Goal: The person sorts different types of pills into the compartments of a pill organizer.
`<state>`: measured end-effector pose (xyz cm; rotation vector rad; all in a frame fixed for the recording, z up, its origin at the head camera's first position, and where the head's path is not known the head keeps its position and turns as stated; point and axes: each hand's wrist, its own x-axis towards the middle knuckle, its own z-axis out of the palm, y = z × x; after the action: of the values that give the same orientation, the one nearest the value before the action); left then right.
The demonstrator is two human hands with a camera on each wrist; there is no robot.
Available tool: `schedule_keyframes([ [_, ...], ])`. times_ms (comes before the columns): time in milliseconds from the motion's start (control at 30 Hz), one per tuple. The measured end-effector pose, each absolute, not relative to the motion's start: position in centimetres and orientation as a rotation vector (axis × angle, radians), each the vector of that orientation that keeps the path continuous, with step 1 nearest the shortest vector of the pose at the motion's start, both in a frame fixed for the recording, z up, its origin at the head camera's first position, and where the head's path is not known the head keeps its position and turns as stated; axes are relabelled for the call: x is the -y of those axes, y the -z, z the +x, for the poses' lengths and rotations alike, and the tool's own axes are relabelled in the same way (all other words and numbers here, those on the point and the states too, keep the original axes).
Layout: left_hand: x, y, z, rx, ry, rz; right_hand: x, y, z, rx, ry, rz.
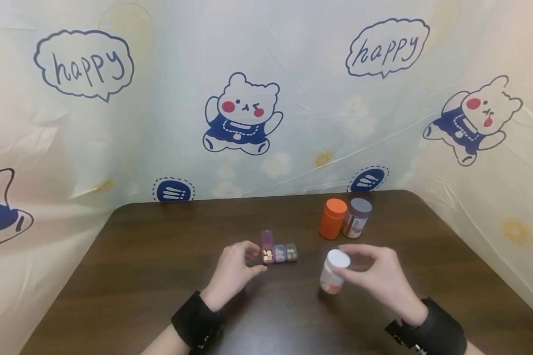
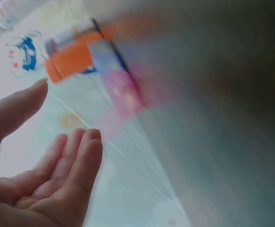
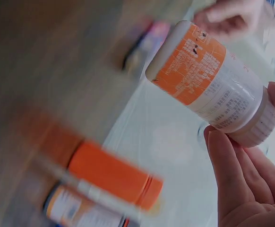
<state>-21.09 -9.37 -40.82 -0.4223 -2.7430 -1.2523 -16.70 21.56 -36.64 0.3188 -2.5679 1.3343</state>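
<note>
My right hand [image 1: 379,271] pinches a white pill bottle [image 1: 331,277] by its white cap, thumb on one side and fingers on the other. Orange and white printing covers the bottle's label [image 3: 199,71] in the right wrist view. Left of it lies a small pill organizer [image 1: 280,254] with three coloured compartments. Its pink lid [image 1: 267,238] stands up, and pale tablets [image 1: 267,256] show in that compartment; the blue and green ones also have pills inside. Beside the pink end is my left hand [image 1: 233,268], fingers relaxed and apart from the thumb, holding nothing.
Behind the white bottle, an orange bottle [image 1: 332,219] and a grey-capped bottle [image 1: 357,218] stand side by side near the back right. The dark wooden table [image 1: 160,246] ends at a patterned curtain [image 1: 302,123].
</note>
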Motion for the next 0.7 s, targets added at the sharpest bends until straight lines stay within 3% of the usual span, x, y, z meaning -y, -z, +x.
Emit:
schedule_keyframes([
  [233,9.2,41.5,-23.4,2.848,1.363,-0.239,-26.4,35.6,-19.3,2.511,-1.111,0.145],
  [700,8.1,41.8,-25.3,2.943,1.214,-0.345,-32.4,37.4,-26.0,2.512,-0.918,-0.169],
])
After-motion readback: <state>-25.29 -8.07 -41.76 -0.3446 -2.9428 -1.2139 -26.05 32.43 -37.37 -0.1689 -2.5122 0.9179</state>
